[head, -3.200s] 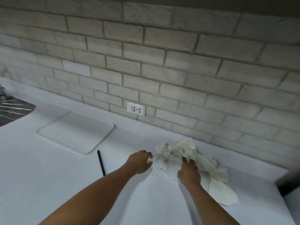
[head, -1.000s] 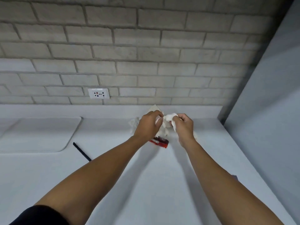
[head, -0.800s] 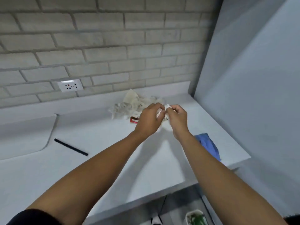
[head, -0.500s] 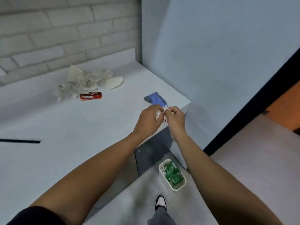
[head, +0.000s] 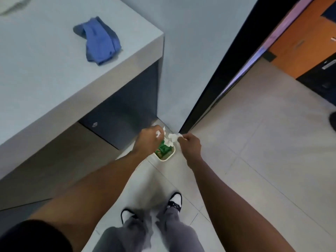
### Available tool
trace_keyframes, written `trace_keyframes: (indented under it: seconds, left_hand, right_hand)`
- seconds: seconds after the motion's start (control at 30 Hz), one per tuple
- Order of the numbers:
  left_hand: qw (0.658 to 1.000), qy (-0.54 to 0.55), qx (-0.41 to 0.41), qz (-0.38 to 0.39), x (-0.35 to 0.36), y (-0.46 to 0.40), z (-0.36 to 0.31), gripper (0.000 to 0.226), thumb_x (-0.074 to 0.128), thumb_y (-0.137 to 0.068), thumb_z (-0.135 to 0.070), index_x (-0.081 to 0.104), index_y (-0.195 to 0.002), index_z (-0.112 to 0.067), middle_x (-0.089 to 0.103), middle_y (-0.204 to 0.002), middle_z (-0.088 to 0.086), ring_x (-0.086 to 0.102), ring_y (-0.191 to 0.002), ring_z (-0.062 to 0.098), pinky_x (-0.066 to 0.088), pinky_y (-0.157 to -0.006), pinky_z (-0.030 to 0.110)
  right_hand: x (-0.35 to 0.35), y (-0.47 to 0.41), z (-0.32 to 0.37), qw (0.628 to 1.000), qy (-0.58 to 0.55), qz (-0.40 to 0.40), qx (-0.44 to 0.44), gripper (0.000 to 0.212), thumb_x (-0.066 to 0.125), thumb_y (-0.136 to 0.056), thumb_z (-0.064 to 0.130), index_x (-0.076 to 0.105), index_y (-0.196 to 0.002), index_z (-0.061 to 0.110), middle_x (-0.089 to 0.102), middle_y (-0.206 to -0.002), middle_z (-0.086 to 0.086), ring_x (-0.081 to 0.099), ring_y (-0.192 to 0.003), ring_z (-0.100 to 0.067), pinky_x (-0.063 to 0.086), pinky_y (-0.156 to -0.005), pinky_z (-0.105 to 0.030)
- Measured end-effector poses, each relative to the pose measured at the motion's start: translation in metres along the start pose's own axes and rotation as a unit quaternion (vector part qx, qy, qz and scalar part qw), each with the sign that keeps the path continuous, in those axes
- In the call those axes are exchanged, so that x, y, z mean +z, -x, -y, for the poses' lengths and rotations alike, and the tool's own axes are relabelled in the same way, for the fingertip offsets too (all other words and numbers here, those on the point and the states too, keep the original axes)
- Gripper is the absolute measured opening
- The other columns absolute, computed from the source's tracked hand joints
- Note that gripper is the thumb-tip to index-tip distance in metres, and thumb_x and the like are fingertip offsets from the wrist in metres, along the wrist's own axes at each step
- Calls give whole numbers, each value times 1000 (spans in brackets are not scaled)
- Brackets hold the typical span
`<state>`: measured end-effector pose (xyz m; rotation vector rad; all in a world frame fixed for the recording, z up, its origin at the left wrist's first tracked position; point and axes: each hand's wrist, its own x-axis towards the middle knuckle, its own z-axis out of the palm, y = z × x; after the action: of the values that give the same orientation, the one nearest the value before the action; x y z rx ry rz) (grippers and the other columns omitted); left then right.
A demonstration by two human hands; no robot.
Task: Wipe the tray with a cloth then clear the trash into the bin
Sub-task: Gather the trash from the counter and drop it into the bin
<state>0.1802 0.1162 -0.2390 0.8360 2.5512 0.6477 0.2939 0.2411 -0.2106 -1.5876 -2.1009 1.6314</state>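
Above the floor by the counter's corner, two hands are hovering over one small bin (head: 168, 157). Left hand (head: 148, 140) is curling into a fist around a scrap of white paper trash (head: 158, 134); right hand (head: 190, 144) is pinching a second crumpled white scrap (head: 173, 138) between thumb and fingertips. Both scraps are hanging directly over the bin, which is sitting on the tiles holding green wrappers. One blue cloth (head: 100, 42) is lying bunched on the counter (head: 45, 79) near its corner. Two shoes are showing below.

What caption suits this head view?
Both hands, left hand and right hand, hold white paper scraps above the floor bin.
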Motion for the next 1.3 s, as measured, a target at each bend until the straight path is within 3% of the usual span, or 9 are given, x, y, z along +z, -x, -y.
trace_keyframes:
  seconds: [0.2,0.3,0.43,0.53,0.7,0.83,0.93,1.13,1.3]
  left_hand:
    - [992,49,-107,-41,130,-47,80,12,54,-94,-37,63,-89,-30,55,-77,-11,54,-71,14,42,-63,22]
    - [992,52,-108,-45,198,-81,126,11,54,-94,-35,61,-87,-32,55,-79,-13,53,-71,11,38,-65,20]
    - [995,15,-92,-21,279,-117,183,16,51,-94,-41,63,-92,-30,64,-89,-8,63,-79,15,53,-68,26]
    - [998,-33,-43,11,319,-134,221,21,55,-94,-45,66,-103,-31,69,-101,-4,66,-88,20,52,-75,31]
    - [989,-136,53,16,339,-137,259,36,60,-91,-52,69,-117,-28,72,-111,-4,63,-106,22,46,-92,36]
    - [996,-83,43,3,301,-121,245,31,59,-95,-44,69,-117,-24,72,-113,-3,63,-107,20,48,-94,36]
    - [995,-91,37,0,243,-96,208,31,53,-98,-47,69,-115,-27,72,-109,-3,66,-98,22,52,-86,37]
    - [996,-52,66,4,68,-48,94,33,43,-100,-53,66,-111,-33,68,-106,-6,66,-92,21,55,-77,36]
    - [989,71,116,-54,-120,-8,-5,24,52,-101,-34,71,-103,-19,72,-99,-2,65,-91,19,51,-82,38]
  right_hand:
    - [61,-87,-115,997,76,31,9,18,58,-79,19,74,-89,18,71,-86,0,64,-85,-21,50,-73,-27]
    - [108,-136,-170,992,124,32,-8,21,55,-79,17,73,-90,16,72,-85,-5,63,-81,-24,42,-67,-23]
    - [173,-197,-231,989,147,26,-17,25,53,-77,16,73,-91,17,71,-82,0,64,-76,-21,42,-63,-21]
    - [217,-235,-269,986,159,37,-36,18,56,-80,14,73,-88,14,69,-80,1,63,-76,-19,35,-58,-17]
    - [249,-252,-299,977,198,74,-33,39,58,-89,10,61,-128,10,66,-115,-15,62,-103,-28,49,-89,-28]
    - [230,-229,-278,971,229,75,-12,47,53,-88,8,58,-133,19,59,-130,-14,63,-104,-28,54,-90,-36]
    - [197,-191,-229,959,267,93,-29,39,51,-89,15,63,-126,21,62,-128,-8,63,-107,-26,52,-93,-32]
    - [131,-83,-57,947,280,76,-135,26,45,-94,20,66,-107,14,70,-106,-8,64,-99,-29,49,-83,-31]
    - [59,21,111,957,196,6,-215,21,50,-90,19,68,-101,20,72,-98,-7,65,-91,-29,53,-78,-35]
